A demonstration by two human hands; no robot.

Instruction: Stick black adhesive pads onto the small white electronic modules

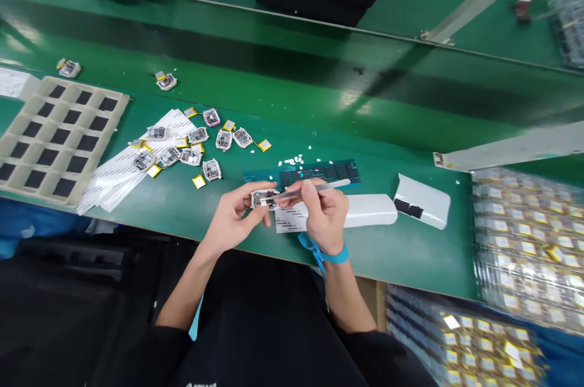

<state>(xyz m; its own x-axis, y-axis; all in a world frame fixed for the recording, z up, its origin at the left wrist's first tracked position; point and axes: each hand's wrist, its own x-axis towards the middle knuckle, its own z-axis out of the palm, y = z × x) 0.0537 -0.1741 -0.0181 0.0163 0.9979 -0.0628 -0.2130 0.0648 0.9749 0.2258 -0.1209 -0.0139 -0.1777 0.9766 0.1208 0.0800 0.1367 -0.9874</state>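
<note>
Between its thumb and fingers, my left hand grips a small white watch case with its electronics exposed. My right hand is closed around metal tweezers, whose tip reaches into the open case. A blue strap circles the right wrist. Under the hands lie a printed label sheet and a white glossy sheet. Just behind them is a blue-green sheet of dark strips, with small white scraps beside it.
Several opened watch cases with yellow-edged batteries lie to the left, some on paper strips. A compartment tray stands far left. A curled white sheet is at right, near clear trays of parts. A shelf runs behind.
</note>
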